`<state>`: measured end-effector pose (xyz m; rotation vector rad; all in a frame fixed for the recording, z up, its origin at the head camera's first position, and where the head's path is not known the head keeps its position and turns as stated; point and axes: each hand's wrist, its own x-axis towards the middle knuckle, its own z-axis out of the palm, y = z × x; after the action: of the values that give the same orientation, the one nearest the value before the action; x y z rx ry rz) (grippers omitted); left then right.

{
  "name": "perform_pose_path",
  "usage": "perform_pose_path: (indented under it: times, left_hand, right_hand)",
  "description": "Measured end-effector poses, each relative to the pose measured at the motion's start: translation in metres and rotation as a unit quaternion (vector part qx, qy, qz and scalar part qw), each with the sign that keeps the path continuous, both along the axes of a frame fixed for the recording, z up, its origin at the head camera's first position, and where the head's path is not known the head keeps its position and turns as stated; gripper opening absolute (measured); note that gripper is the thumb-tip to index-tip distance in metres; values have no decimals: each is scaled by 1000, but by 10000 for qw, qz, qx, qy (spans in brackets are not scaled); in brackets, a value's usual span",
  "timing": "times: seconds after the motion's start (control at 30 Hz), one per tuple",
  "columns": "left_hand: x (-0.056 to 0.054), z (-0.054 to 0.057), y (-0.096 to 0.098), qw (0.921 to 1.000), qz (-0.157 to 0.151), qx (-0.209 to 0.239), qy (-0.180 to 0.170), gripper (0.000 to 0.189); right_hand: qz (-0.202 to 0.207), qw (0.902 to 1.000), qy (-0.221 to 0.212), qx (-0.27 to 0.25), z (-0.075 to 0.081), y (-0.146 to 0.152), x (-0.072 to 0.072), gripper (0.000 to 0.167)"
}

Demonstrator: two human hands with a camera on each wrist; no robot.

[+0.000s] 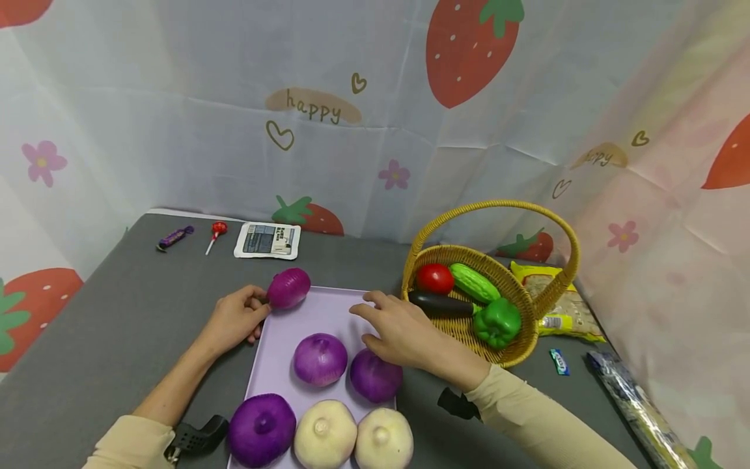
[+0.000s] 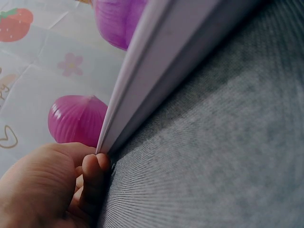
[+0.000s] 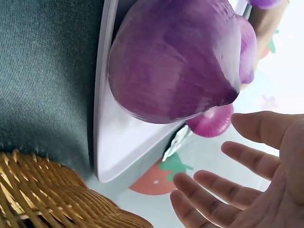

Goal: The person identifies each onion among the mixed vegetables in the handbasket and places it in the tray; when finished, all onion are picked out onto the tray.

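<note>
A lilac tray [image 1: 328, 306] lies on the grey table, carrying purple onions and two pale, round, onion-like vegetables [image 1: 325, 434]. With thumb and fingertips, my left hand [image 1: 236, 317] pinches the rim at the far left corner, seen close up in the left wrist view [image 2: 47, 183]. Right beside that hand is a small magenta onion [image 1: 289, 288] in the corner. My right hand [image 1: 404, 332] is over the tray's right side with fingers spread, holding nothing. Below it sits a purple onion [image 1: 376, 378], large in the right wrist view [image 3: 175, 61]. Another purple onion [image 1: 320, 359] lies mid-tray.
Right of the tray stands a wicker basket [image 1: 530, 355] with a tomato, a cucumber, an eggplant and a green pepper. A yellow packet [image 1: 571, 306], small blue wrapper [image 1: 559, 362] and long package [image 1: 638, 407] lie farther right. Candy [image 1: 174, 238], a lollipop [image 1: 219, 229] and white pouch [image 1: 267, 240] lie behind.
</note>
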<state>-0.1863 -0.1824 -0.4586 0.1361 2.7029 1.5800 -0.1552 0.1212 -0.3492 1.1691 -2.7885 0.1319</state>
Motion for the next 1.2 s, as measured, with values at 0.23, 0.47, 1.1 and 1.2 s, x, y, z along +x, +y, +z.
perform_pose_path:
  times: [0.23, 0.47, 1.1, 1.2]
  left_hand:
    - [2, -1, -6, 10000, 51, -8, -31, 28]
    - [5, -4, -7, 9998, 72, 92, -129, 28]
    - [-1, -2, 1, 10000, 15, 42, -13, 23]
    - [-1, -2, -1, 10000, 1, 10, 2, 23]
  right_hand:
    - [-38, 9996, 40, 259, 17, -32, -16, 43]
    - [-290, 9960, -246, 814, 22, -85, -42, 53]
    - [291, 9826, -1015, 1526, 0, -119, -65, 56]
    - [273, 9859, -970, 1332, 1, -118, -64, 46]
